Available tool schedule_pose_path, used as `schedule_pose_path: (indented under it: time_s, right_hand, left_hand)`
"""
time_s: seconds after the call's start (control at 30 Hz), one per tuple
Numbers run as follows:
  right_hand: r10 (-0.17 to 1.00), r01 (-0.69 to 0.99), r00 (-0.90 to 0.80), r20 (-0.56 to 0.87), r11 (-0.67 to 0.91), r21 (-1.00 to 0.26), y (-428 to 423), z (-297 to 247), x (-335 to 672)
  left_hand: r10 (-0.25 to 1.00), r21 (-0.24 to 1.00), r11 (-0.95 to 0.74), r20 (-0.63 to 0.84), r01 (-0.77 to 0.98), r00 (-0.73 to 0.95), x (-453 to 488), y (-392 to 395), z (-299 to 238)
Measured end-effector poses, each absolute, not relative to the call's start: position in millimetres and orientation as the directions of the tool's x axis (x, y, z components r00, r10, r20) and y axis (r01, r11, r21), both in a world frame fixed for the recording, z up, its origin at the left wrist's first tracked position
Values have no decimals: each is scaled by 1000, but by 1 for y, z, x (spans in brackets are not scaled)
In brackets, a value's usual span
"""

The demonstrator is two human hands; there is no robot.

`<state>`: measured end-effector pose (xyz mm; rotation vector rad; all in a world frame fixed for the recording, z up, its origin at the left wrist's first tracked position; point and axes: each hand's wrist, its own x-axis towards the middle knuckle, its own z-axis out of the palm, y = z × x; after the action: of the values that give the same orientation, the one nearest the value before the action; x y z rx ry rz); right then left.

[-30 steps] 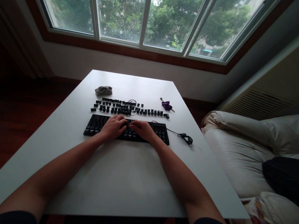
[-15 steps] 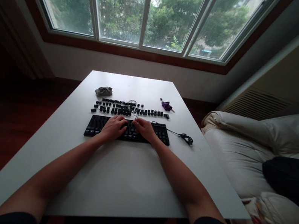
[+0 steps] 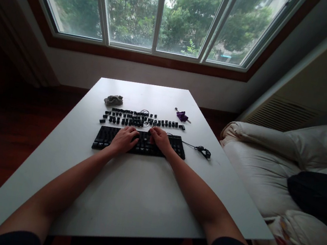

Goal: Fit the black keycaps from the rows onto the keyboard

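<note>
A black keyboard (image 3: 108,134) lies across the white table, with keys still on much of it. My left hand (image 3: 125,138) rests on its middle-left part, palm down, fingers stretched over the keys. To the right of it, my right hand (image 3: 160,138) is pinched closed just above the upper middle of the keyboard. Thin wire shows at its fingertips and looks like a keycap puller (image 3: 154,125); most of the tool is hidden by the fingers. Behind the keyboard, several loose black keycaps (image 3: 116,120) are laid out in rows.
The white table (image 3: 125,200) stands before a window. On it lie a grey crumpled cloth (image 3: 113,100), a purple cloth-like item with a brush or stick (image 3: 182,116), and a bundled black cable (image 3: 203,151) right of the keyboard. A cream sofa (image 3: 255,154) stands at the right.
My right hand has shifted slightly right along the keyboard, and the wire at its fingertips has moved with it. My left hand has stayed in place.
</note>
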<state>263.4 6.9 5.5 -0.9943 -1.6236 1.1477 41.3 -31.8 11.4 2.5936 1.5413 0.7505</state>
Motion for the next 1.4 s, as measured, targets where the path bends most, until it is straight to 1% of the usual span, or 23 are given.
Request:
schedule_pose_path:
  time_s: [0.17,0.27,0.47,0.67,0.8,1.0,1.07,1.2,1.4]
  right_hand:
    - [908,117,-309,284,333,-936,0,8,260]
    - [895,109,-331,300,352,-930,-3,8,258]
    - [905,133,-333,263,322,-937,-5,6,256]
    - [913,128,-327,242,297,-946,1,3,257]
    - [925,139,-310,220,273,-952,4,1,257]
    - [925,134,-297,237,287,-949,5,-1,258]
    - [928,120,-295,228,273,-954,6,-1,258]
    - [939,109,-289,188,228,-968,9,-2,259]
    - [935,88,-304,180,216,-972,12,-4,260]
  left_hand:
    - [824,289,-536,386,793,416,41,-34,15]
    - [799,305,-578,401,757,449,40,-34,15]
    - [769,363,-627,432,689,472,37,-29,12]
    - [753,451,-658,403,602,521,34,-26,13]
    - [756,496,-653,392,572,524,33,-23,9]
    - [788,555,-613,382,562,483,33,-25,9]
    - [790,546,-611,376,573,485,34,-28,11]
    - [781,489,-625,385,608,492,36,-31,13]
    - [735,400,-677,397,617,550,37,-30,10]
